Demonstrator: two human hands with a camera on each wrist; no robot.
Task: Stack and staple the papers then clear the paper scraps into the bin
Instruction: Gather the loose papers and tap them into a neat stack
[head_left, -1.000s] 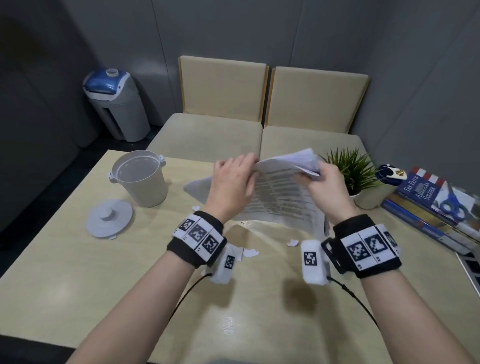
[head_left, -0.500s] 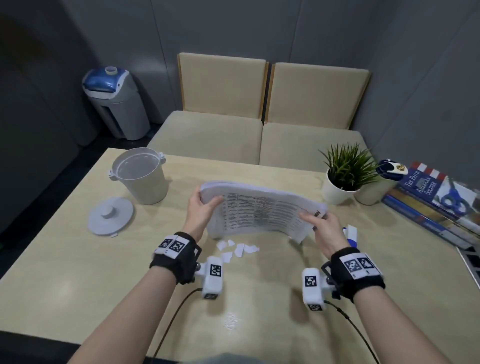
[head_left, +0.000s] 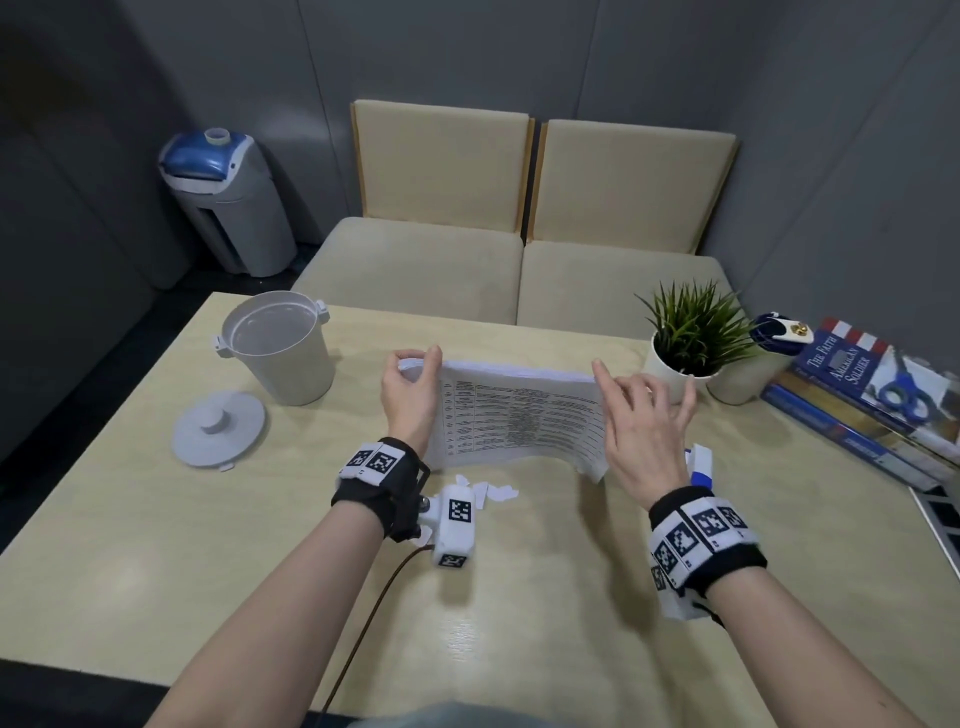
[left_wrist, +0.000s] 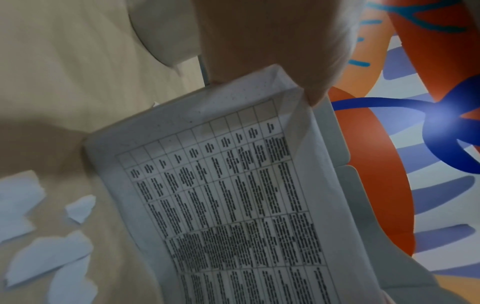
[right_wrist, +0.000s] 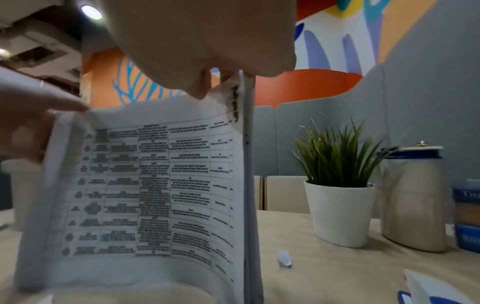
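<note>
A stack of printed papers (head_left: 519, 415) stands on its long edge on the table (head_left: 260, 571), bowed slightly toward me. My left hand (head_left: 415, 364) grips its top left corner with curled fingers. My right hand (head_left: 610, 379) pinches the top right corner, its other fingers spread. The left wrist view shows the papers (left_wrist: 233, 195) with a folded corner under my fingers (left_wrist: 272, 51). In the right wrist view, the papers (right_wrist: 155, 185) hang from my fingertips (right_wrist: 207, 82). Torn paper scraps (head_left: 493, 491) lie just in front of the stack. A blue and white stapler (head_left: 698, 462) sits beside my right wrist. The open white bin (head_left: 275, 353) is at the left.
The bin lid (head_left: 218, 428) lies on the table in front of the bin. A potted plant (head_left: 685, 343), a beige cup (right_wrist: 413, 195), stacked books (head_left: 857, 389) and blue scissors (head_left: 904, 395) crowd the right side. One scrap (right_wrist: 284, 258) lies near the plant pot.
The papers came down from the air and now stand on edge on the table. Both hands slid apart to the top corners.
</note>
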